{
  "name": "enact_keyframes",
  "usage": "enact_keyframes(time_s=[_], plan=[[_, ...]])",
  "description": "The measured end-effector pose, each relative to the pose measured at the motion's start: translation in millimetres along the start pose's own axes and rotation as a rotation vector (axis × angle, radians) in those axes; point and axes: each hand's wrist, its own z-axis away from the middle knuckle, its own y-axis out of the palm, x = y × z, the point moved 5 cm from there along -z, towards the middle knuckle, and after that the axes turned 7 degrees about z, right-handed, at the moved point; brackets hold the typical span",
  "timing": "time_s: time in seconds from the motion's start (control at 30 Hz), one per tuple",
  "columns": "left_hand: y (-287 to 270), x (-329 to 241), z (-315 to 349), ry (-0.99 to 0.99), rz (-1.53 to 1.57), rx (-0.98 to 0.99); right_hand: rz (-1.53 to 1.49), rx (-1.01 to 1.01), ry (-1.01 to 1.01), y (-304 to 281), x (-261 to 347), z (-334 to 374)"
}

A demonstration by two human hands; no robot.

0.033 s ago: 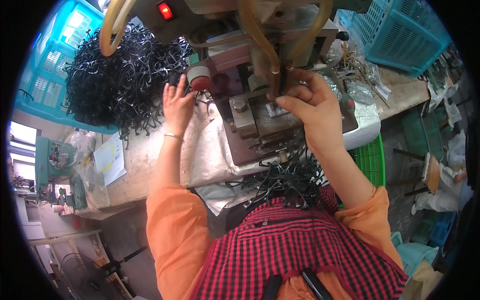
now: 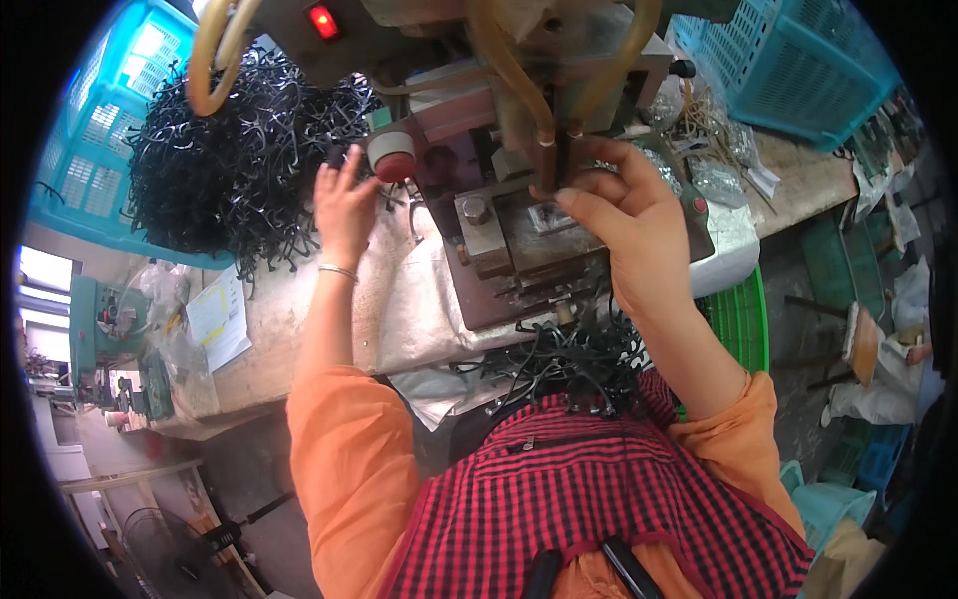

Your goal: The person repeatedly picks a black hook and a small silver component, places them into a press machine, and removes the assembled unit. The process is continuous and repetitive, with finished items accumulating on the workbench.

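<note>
My left hand (image 2: 344,215) is raised beside a red push button (image 2: 395,167) on a grey housing, its fingers apart and nothing seen in them. At its far side lies a big heap of thin black curved pieces (image 2: 230,150). My right hand (image 2: 639,220) is at the bench machine (image 2: 469,205), thumb and fingers drawn together by the brownish upright tip (image 2: 547,165), just above a metal fixture block (image 2: 547,218). What those fingers pinch, if anything, is too small and hidden to name. More black curved pieces (image 2: 574,369) lie in a bunch at the near edge, against my apron.
Yellowish hoses (image 2: 509,60) hang from the machine head, which has a lit red switch (image 2: 324,21). A blue basket (image 2: 798,70) stands far right and another blue crate (image 2: 80,170) far left. A paper sheet (image 2: 220,317) lies at left; a green basket (image 2: 738,319) sits right, below the bench.
My left hand has shifted slightly left and away from me. My right hand stays almost where it was, its fingers still together by the tip.
</note>
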Motion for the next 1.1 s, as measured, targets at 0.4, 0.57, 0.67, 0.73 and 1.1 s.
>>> enact_keyframes(time_s=[0.4, 0.57, 0.67, 0.73, 1.1], plan=[[-139.0, -100.3, 52.7, -0.565, 0.957, -0.575, 1.384, -0.362, -0.251, -141.8, -27.0, 52.0], [-207.5, -221.6, 22.3, 0.422, 0.827, -0.358, 1.5, -0.386, -0.463, -134.2, -53.5, 32.3], [-188.9, -243.7, -2.5, 0.518, 0.869, -0.329, 1.455, -0.339, -0.445, -121.8, -52.6, 12.2], [-179.3, -246.4, -11.4, 0.532, 0.89, -0.376, 1.416, -0.352, -0.482, -119.7, -42.6, 1.2], [-179.2, -244.1, -15.1, 0.552, 0.969, -0.332, 1.459, -0.119, -0.657, -103.0, -58.6, -17.1]])
